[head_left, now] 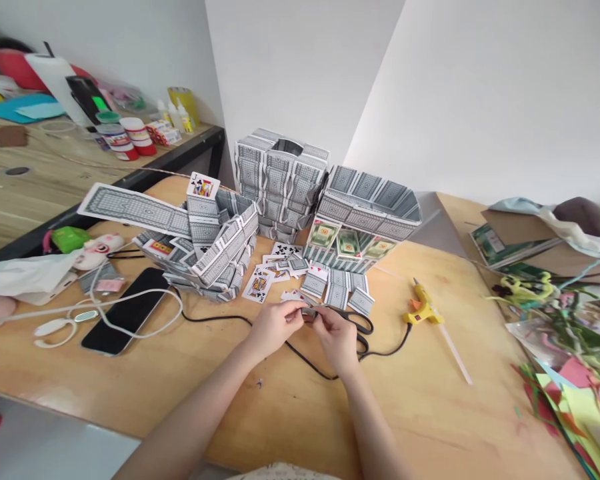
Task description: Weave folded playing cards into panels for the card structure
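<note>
My left hand (pixel 279 328) and my right hand (pixel 336 337) meet over the wooden table (pixel 280 427), fingertips pinched on a small grey piece (pixel 309 312), perhaps a folded card. Black-handled scissors (pixel 364 324) lie beside my right hand, their blades partly hidden. Just beyond my fingers are loose cards, among them a king (pixel 259 283) and several face-down ones (pixel 337 288). Behind them stand a tall card structure (pixel 280 180) and a card box with green packs (pixel 363 220). An open basket-like card piece (pixel 215 253) sits to the left.
A yellow glue gun (pixel 423 308) lies at the right, its black cable (pixel 300 357) running under my hands. A phone (pixel 125 312) and white cable (pixel 177 303) are at the left. Paper scraps (pixel 575 400) crowd the right edge; jars (pixel 117 139) stand on the side table.
</note>
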{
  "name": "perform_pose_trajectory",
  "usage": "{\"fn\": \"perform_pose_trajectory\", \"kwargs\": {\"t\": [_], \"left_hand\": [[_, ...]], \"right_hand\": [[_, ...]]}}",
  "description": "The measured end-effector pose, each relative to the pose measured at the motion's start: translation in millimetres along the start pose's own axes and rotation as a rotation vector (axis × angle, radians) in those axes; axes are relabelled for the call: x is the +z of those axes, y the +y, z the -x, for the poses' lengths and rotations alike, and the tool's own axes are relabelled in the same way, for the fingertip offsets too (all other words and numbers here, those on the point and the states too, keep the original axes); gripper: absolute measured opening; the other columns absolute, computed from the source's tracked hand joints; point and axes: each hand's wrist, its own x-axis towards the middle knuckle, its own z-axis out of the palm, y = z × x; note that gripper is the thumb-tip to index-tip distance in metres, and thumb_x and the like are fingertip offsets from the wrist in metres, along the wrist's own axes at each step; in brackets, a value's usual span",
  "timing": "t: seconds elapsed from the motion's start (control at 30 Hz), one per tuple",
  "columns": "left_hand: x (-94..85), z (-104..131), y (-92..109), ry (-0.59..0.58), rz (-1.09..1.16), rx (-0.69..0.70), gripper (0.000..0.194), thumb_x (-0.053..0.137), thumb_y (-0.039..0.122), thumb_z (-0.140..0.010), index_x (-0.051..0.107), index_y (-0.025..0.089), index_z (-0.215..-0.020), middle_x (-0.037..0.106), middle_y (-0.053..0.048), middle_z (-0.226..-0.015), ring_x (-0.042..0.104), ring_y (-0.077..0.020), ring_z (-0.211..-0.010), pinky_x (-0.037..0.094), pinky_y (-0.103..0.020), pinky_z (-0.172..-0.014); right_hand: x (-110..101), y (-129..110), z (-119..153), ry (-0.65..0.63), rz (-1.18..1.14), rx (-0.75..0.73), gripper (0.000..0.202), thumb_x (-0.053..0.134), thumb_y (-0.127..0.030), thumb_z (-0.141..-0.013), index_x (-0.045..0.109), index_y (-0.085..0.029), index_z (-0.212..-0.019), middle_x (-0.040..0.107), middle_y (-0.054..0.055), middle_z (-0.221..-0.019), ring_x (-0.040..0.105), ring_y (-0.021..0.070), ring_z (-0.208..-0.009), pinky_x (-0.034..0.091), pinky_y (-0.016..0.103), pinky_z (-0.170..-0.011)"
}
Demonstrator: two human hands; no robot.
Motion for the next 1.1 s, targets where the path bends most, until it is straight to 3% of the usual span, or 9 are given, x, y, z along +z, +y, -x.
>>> {"fn": "perform_pose_trajectory", "kwargs": {"t": [0.2, 0.37, 0.57, 0.7, 0.97, 1.1], "left_hand": [[-11.9, -4.5, 0.1, -0.107, 0.021, -0.042, 0.025, 0.052, 0.022, -0.071, 0.069, 0.020, -0.091, 0.069, -0.003, -0.078, 0.060, -0.0151, -0.065, 0.044, -0.022, -0.062], [-20.8, -8.3, -2.3, -0.233, 0.200, -0.120, 0.027, 0.050, 0.022, -0.072, 0.068, 0.018, -0.092, 0.069, -0.004, -0.078, 0.062, -0.0173, -0.071, 0.046, -0.026, -0.068], [-20.8, -10.0, -4.5, -0.213, 0.284, -0.151, 0.030, 0.050, 0.026, -0.076, 0.063, 0.018, -0.101, 0.068, -0.005, -0.082, 0.061, -0.0160, -0.071, 0.047, -0.028, -0.071], [-18.1, -12.6, -2.2, -0.153, 0.453, -0.229, 0.025, 0.058, 0.028, -0.071, 0.065, 0.016, -0.092, 0.067, -0.006, -0.083, 0.061, -0.0167, -0.070, 0.050, -0.030, -0.067], [-21.3, -14.2, 9.1, -0.179, 0.587, -0.236, 0.031, 0.069, 0.025, -0.063, 0.065, 0.016, -0.093, 0.067, -0.007, -0.091, 0.060, -0.0175, -0.080, 0.049, -0.027, -0.067], [-19.6, -14.3, 5.4, -0.172, 0.705, -0.324, 0.030, 0.068, 0.025, -0.064, 0.066, 0.014, -0.092, 0.067, -0.007, -0.090, 0.060, -0.0179, -0.082, 0.047, -0.029, -0.073]], "right_hand": [[-10.5, -3.4, -2.5, -0.181, -0.270, 0.131, 0.024, 0.056, -0.034, -0.073, 0.065, -0.018, -0.089, 0.068, 0.005, -0.084, 0.065, 0.0203, -0.075, 0.052, 0.036, -0.072], [-16.1, -6.8, -3.9, -0.273, -0.395, 0.223, 0.031, 0.061, -0.040, -0.070, 0.064, -0.017, -0.091, 0.067, 0.004, -0.073, 0.066, 0.0211, -0.067, 0.054, 0.037, -0.064], [-13.2, 1.7, -5.5, -0.090, 0.016, -0.067, 0.024, 0.069, -0.033, -0.063, 0.069, -0.023, -0.085, 0.067, 0.006, -0.081, 0.062, 0.0175, -0.063, 0.053, 0.030, -0.056], [-11.1, -0.1, -3.1, -0.101, 0.156, -0.114, 0.025, 0.066, -0.032, -0.067, 0.069, -0.024, -0.091, 0.068, 0.004, -0.071, 0.061, 0.0172, -0.057, 0.052, 0.030, -0.055], [-9.1, -16.8, 0.1, -0.299, -0.241, 0.119, 0.029, 0.059, -0.038, -0.074, 0.066, -0.017, -0.093, 0.069, 0.006, -0.078, 0.064, 0.0176, -0.054, 0.051, 0.030, -0.053], [-9.5, -19.2, -0.3, -0.376, -0.447, 0.198, 0.031, 0.055, -0.044, -0.077, 0.062, -0.014, -0.085, 0.068, 0.006, -0.070, 0.063, 0.0159, -0.050, 0.050, 0.029, -0.051]]}}
